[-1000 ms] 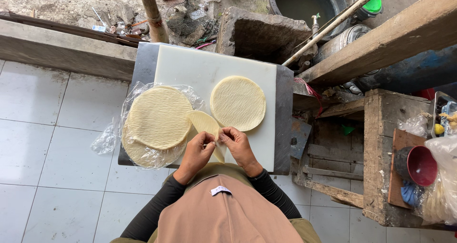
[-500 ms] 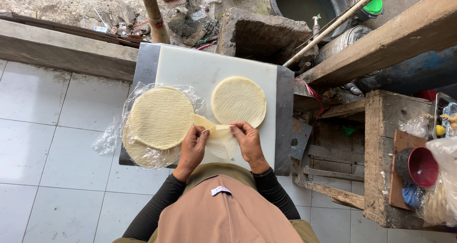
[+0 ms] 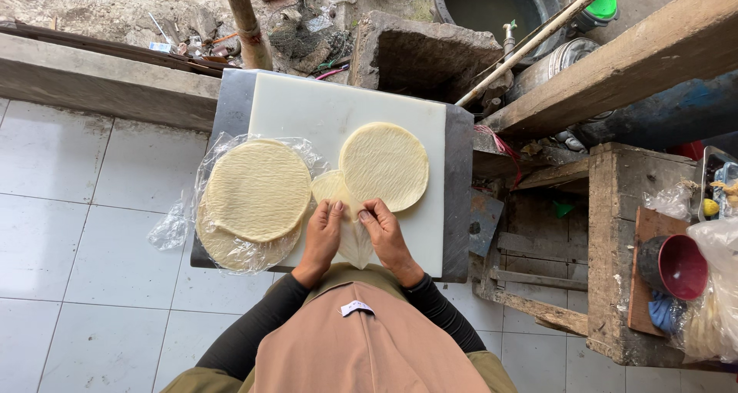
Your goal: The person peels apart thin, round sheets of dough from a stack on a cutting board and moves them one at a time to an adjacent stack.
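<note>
Right at the near edge of the white cutting board (image 3: 307,108), both hands work on one thin wrapper (image 3: 335,187). The left hand (image 3: 323,234) and the right hand (image 3: 382,231) sit side by side, fingertips curled inward and pinching the pale, folded sheet between them; the sheet trails down toward the person's body between the two wrists. Its upper part fans out just above the fingers, touching the edge of a single round wrapper (image 3: 384,165) that lies flat on the board to the right.

To the left, a stack of round wrappers (image 3: 256,193) rests on crinkled clear plastic (image 3: 171,228), overhanging the board's left edge and the metal table (image 3: 460,185) beneath it. The top disc of the stack sits slightly offset from the ones below.

Black sleeves cover both forearms, and a tan garment fills the bottom of the view. The floor to the left is pale tile (image 3: 84,208). On the right stands a rough wooden bench (image 3: 615,231) with a red bowl (image 3: 680,266) on it, and a long wooden pole (image 3: 530,43) slants across above.
</note>
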